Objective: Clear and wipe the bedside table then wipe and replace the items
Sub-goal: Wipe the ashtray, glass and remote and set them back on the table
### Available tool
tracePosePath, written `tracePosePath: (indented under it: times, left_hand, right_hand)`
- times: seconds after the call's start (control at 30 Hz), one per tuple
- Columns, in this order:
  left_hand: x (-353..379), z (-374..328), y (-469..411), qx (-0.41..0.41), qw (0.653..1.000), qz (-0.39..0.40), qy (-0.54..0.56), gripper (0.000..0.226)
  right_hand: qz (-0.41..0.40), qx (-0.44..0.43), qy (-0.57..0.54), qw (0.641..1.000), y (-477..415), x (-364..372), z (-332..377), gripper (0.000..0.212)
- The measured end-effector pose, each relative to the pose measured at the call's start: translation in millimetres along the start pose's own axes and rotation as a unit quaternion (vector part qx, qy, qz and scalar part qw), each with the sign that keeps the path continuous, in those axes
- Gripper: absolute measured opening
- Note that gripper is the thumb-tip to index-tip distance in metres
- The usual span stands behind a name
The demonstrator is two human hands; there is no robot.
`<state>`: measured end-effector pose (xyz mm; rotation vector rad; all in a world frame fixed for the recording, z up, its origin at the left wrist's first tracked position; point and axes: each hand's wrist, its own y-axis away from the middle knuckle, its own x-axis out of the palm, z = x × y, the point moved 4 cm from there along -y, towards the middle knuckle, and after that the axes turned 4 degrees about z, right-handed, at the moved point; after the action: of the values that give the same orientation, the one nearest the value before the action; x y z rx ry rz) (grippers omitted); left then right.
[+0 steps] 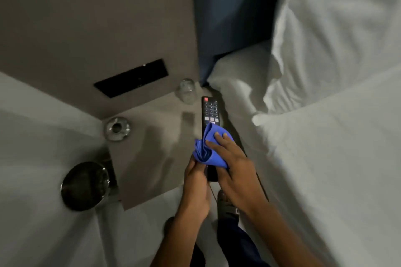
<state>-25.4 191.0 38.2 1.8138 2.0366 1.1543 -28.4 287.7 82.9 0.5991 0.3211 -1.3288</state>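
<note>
The remote control (209, 112) is being held over the right side of the worktop (156, 158), its near end being gripped by the left hand (196, 176). The blue cloth (209, 147) is being pressed along it by the right hand (235, 165), fingers (213, 144) closed on the fabric. The wiping-of-items step is judged in hand. A glass (186, 91) and an ashtray (117, 129) are standing farther back. Next, setting the remote down flat is called for.

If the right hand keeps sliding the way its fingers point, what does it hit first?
The right hand, pressing the blue cloth, points up the black remote control. Past the remote's end, probably the bed's white sheet edge; depth is unclear.
</note>
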Motion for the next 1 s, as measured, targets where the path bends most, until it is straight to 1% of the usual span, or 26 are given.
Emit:
tracePosePath:
  times: [0.13,0.2,0.23,0.3,0.33,0.37,0.4,0.43,0.47,0.5,0.53,0.57,0.63,0.7,0.73,0.77,0.8,0.83,0.87,0.93,0.97,1.0]
  left_hand:
    - [-49.0,-33.6,-2.0,-0.003,0.987,0.013,0.158,0.033]
    - [-74.0,-47.7,-3.4,0.004,0.985,0.000,0.172,0.031]
    - [-85.6,-52.6,-4.7,0.014,0.989,-0.016,0.147,0.030]
    - [-110.6,-59.8,-8.4,0.050,0.995,-0.064,0.048,0.027]
    - [-120.6,-62.1,-10.0,0.068,0.993,-0.092,-0.003,0.026]
    - [-130.5,-63.3,-10.5,0.081,0.989,-0.119,-0.039,0.026]
    - [-139.3,-63.6,-10.2,0.087,0.985,-0.138,-0.056,0.028]
    - [-147.0,-63.2,-9.1,0.089,0.983,-0.150,-0.058,0.027]
    - [-151.6,-62.4,-7.4,0.085,0.983,-0.155,-0.052,0.025]
    - [-154.6,-60.9,-5.3,0.073,0.985,-0.151,-0.043,0.024]
    - [-155.0,-58.6,-2.0,0.056,0.988,-0.138,-0.037,0.027]
    - [-153.1,-57.0,1.4,0.044,0.992,-0.117,-0.034,0.034]
    - [-143.1,-53.4,8.9,0.034,0.996,-0.058,-0.053,0.044]
    - [-128.6,-48.4,16.7,0.029,0.996,0.010,-0.088,0.050]
    - [-122.2,-47.4,19.4,0.031,0.993,0.031,-0.105,0.050]
    - [-117.8,-47.6,20.7,0.039,0.990,0.035,-0.128,0.048]
    - [-116.4,-50.0,20.3,0.054,0.985,0.021,-0.162,0.047]
    - [-117.0,-54.0,18.9,0.077,0.974,-0.003,-0.212,0.047]
    - [-118.7,-59.1,17.4,0.104,0.954,-0.033,-0.279,0.049]
    - [-123.0,-68.8,15.4,0.153,0.890,-0.090,-0.420,0.052]
    - [-124.4,-71.8,15.4,0.172,0.860,-0.104,-0.469,0.054]
    - [-124.6,-72.9,15.5,0.188,0.841,-0.104,-0.497,0.054]
  right_hand:
    - [0.048,-0.039,-0.043,0.997,3.6,35.2,33.8,0.056]
    - [0.062,-0.048,-0.054,0.995,9.5,48.0,43.7,0.054]
    - [0.068,-0.057,-0.054,0.995,13.1,53.1,47.4,0.054]
    - [0.093,-0.068,-0.040,0.993,20.8,63.5,51.5,0.054]
    - [0.106,-0.062,-0.045,0.991,25.8,66.4,49.6,0.054]
    - [0.118,-0.036,-0.072,0.990,29.9,69.6,45.0,0.053]
    - [0.123,0.015,-0.138,0.983,32.7,69.6,40.5,0.050]
    - [0.107,0.075,-0.215,0.968,33.3,67.0,37.0,0.046]
    - [0.060,0.128,-0.274,0.951,31.5,61.2,30.9,0.044]
    - [-0.005,0.158,-0.294,0.943,26.4,52.7,26.1,0.043]
    - [-0.061,0.164,-0.268,0.947,18.0,44.3,23.1,0.043]
    - [-0.095,0.161,-0.241,0.952,5.9,37.9,23.6,0.043]
    - [-0.114,0.138,-0.245,0.953,-23.6,35.5,34.6,0.047]
    - [-0.109,0.127,-0.299,0.939,-50.7,43.3,46.9,0.051]
    - [-0.108,0.127,-0.330,0.929,-60.8,47.8,51.3,0.050]
    - [-0.106,0.134,-0.362,0.916,-67.0,52.7,53.7,0.047]
    - [-0.102,0.148,-0.394,0.901,-70.4,58.5,54.2,0.043]
    - [-0.094,0.163,-0.422,0.887,-69.5,65.0,52.8,0.037]
    - [-0.084,0.177,-0.447,0.873,-66.2,71.9,50.7,0.032]
    - [-0.067,0.198,-0.472,0.856,-57.7,84.3,44.9,0.022]
    - [-0.061,0.209,-0.474,0.853,-53.0,89.2,42.1,0.020]
    - [-0.055,0.218,-0.472,0.852,-48.3,93.3,39.1,0.018]
